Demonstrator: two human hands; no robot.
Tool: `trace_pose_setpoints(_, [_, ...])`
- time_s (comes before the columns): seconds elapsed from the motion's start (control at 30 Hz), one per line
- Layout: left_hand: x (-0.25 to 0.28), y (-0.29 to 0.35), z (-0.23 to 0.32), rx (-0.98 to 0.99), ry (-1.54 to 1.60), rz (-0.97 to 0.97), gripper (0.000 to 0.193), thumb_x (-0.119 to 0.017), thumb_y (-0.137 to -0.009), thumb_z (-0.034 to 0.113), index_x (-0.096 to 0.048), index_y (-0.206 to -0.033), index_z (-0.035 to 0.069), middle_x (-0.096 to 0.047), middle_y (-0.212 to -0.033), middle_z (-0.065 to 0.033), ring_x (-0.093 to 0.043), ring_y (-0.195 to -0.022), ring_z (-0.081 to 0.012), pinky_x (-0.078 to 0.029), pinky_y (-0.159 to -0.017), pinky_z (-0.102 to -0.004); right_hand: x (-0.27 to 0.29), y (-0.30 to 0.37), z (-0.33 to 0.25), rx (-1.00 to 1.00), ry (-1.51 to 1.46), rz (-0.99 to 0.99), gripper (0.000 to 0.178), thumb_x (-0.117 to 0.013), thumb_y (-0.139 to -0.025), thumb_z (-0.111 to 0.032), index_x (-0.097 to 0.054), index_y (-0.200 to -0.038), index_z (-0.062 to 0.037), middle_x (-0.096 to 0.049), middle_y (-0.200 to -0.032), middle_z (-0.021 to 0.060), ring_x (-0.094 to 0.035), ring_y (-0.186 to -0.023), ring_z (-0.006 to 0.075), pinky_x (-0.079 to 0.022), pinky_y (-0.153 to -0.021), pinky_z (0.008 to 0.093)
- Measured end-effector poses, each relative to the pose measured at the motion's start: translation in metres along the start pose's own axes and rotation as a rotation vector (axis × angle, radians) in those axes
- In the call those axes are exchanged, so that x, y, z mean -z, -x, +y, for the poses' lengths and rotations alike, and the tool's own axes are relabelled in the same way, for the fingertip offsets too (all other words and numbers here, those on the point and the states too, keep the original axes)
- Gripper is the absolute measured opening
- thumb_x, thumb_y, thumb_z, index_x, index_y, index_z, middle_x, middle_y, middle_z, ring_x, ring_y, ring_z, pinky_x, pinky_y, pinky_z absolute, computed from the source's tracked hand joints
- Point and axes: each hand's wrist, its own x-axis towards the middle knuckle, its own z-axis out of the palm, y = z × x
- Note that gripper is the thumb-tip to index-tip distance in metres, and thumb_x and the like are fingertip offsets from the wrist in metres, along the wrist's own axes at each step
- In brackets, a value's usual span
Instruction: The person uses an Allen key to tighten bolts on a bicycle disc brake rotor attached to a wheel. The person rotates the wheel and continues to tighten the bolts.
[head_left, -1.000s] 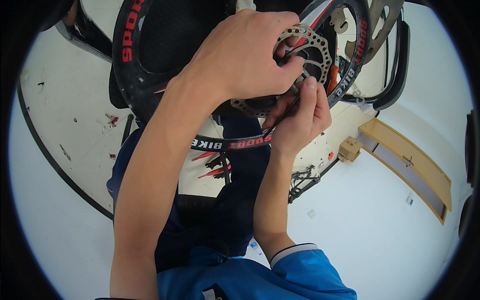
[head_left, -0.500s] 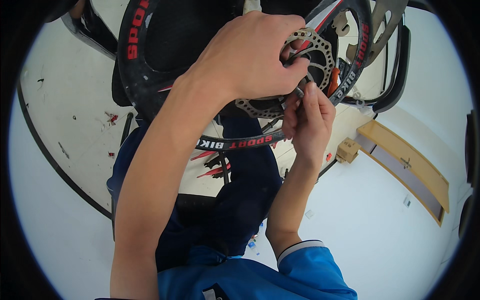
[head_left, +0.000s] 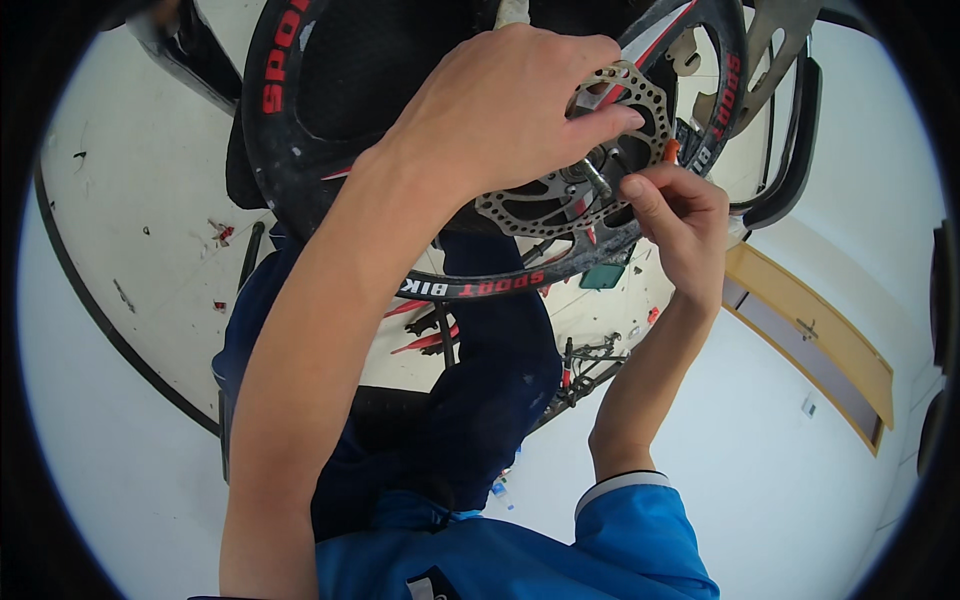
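Observation:
A black spoked bicycle wheel (head_left: 455, 289) with red and white lettering lies across my lap. At its centre is a silver, perforated brake disc (head_left: 510, 222), with a metal axle (head_left: 597, 181) sticking out of the hub. My left hand (head_left: 520, 105) rests over the hub and disc, its thumb stretched out apart from the index finger; the other fingertips are hidden. Just right of the axle, my right hand (head_left: 685, 220) has thumb and index finger pinched together. What they hold, if anything, cannot be made out. The tip of an orange handle (head_left: 671, 150) shows above that hand.
A black chair armrest (head_left: 798, 165) stands at the upper right. Below the wheel rim are a dark green flat object (head_left: 605, 275) and dark metal parts (head_left: 590, 365) on the floor. Small red scraps (head_left: 221, 234) lie at left. A wooden-framed panel (head_left: 825, 335) is at right.
My right hand has moved right, away from the hub, uncovering the axle and the green object. My left thumb has straightened out over the disc. The cardboard box is now out of sight.

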Motion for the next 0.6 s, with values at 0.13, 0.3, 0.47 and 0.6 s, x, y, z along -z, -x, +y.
trace_pose_setpoints(0.13, [-0.001, 0.000, -0.001, -0.003, -0.008, 0.006, 0.040, -0.076, -0.087, 0.041, -0.069, -0.105, 0.006, -0.067, -0.072, -0.0095, -0.064, -0.060, -0.0200, -0.051, -0.059, -0.0300, -0.005, 0.004, 0.001, -0.024, -0.010, 0.035, 0.021, -0.078, -0.091, -0.018, -0.073, -0.083, 0.0004, -0.054, -0.064, -0.0080, -0.038, -0.058, 0.0003, -0.026, -0.052, 0.0201])
trace_pose_setpoints(0.3, [-0.002, 0.000, -0.001, -0.018, -0.022, 0.026, 0.039, -0.076, -0.087, 0.040, -0.069, -0.104, 0.005, -0.067, -0.071, -0.0092, -0.063, -0.059, -0.0200, -0.051, -0.057, -0.0303, -0.026, 0.012, 0.013, 0.023, -0.028, 0.233, 0.022, -0.077, -0.091, -0.018, -0.073, -0.081, 0.0009, -0.054, -0.063, -0.0080, -0.038, -0.058, 0.0004, -0.024, -0.051, 0.0201])
trace_pose_setpoints(0.47, [-0.005, -0.001, -0.003, -0.063, -0.031, 0.057, 0.039, -0.077, -0.086, 0.039, -0.069, -0.102, 0.005, -0.067, -0.071, -0.0094, -0.062, -0.058, -0.0200, -0.050, -0.056, -0.0305, -0.035, 0.009, 0.016, 0.219, 0.131, 0.365, 0.015, -0.076, -0.088, -0.012, -0.068, -0.085, 0.0006, -0.060, -0.065, -0.0037, -0.043, -0.055, 0.0015, -0.033, -0.052, 0.0191])
trace_pose_setpoints(0.6, [-0.004, -0.001, -0.002, -0.040, -0.005, 0.055, 0.037, -0.077, -0.086, 0.037, -0.068, -0.101, 0.004, -0.066, -0.070, -0.0099, -0.063, -0.059, -0.0204, -0.050, -0.057, -0.0303, -0.028, 0.007, 0.009, 0.377, 0.424, 0.337, 0.011, -0.073, -0.085, -0.007, -0.066, -0.088, 0.0011, -0.063, -0.072, 0.0014, -0.051, -0.059, 0.0054, -0.039, -0.055, 0.0205])
